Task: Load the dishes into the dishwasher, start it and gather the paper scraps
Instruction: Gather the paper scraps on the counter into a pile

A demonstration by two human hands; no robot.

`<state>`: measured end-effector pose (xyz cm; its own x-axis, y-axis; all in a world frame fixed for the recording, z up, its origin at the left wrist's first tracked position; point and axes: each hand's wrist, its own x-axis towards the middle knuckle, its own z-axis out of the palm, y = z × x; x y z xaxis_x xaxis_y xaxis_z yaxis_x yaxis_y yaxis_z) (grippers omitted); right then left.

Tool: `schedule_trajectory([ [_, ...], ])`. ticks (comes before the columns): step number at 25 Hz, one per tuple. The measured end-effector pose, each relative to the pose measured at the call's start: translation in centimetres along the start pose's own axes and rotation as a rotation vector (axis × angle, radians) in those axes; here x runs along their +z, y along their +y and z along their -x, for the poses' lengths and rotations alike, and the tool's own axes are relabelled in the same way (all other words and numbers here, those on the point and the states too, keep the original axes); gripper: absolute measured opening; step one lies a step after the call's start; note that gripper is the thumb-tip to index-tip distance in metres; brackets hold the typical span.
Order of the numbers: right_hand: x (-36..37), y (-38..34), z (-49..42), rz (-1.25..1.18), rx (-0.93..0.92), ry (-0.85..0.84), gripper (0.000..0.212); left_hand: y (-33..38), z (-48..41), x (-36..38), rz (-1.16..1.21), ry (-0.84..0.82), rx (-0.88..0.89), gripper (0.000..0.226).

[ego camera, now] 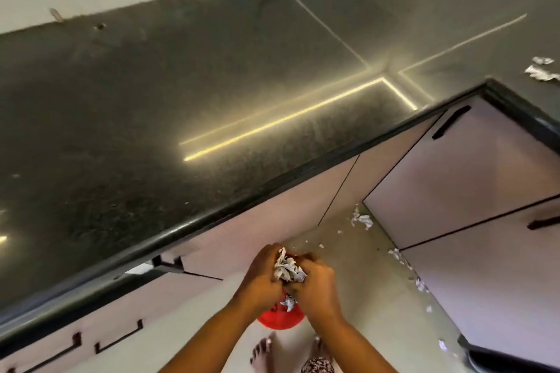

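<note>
Both hands were clenched round one wad of crumpled paper (287, 269) - the left hand (263, 280) gripped it from one side and the right hand (316, 289) from the other, knuckles nearly touching. Directly below them sat a red container (280, 320) on the floor, near the person's bare feet (262, 351). Floor scraps (362, 220) lay loose along the foot of the cabinet doors (472, 166) on the right. Further out, counter scraps (541, 70) rested on the dark countertop (151, 130) - well apart from the hands.
</note>
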<state>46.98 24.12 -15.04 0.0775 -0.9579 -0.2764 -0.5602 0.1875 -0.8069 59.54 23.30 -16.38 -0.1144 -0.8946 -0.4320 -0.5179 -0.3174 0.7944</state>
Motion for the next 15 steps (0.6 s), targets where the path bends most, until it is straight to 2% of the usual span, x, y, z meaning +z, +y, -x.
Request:
schedule_trajectory([
  [4,4.1,5.5,-3.3,0.017,0.065,-0.04,0.041,-5.1,-3.8,2.5,0.049,-0.024,-0.092,0.04],
  [6,6.7,8.9,-4.8,0.041,0.058,-0.009,0.042,-8.2,-6.0,3.5,0.024,-0.045,-0.149,0.035],
  [9,10.1,13.7,-6.7,0.075,0.176,0.008,0.039,-12.3,-8.9,5.3,0.105,-0.045,-0.28,0.03],
  [11,12.0,16.1,-7.5,0.084,0.254,-0.014,0.039,-14.6,-9.9,6.4,0.146,-0.014,-0.356,0.043],
  [13,13.4,17.8,-8.4,0.097,0.296,-0.052,0.041,-16.6,-10.6,7.3,0.186,0.021,-0.43,0.066],
  [15,14.3,19.2,-9.4,0.126,0.335,-0.109,0.049,-18.0,-11.3,8.1,0.242,0.059,-0.49,0.072],
])
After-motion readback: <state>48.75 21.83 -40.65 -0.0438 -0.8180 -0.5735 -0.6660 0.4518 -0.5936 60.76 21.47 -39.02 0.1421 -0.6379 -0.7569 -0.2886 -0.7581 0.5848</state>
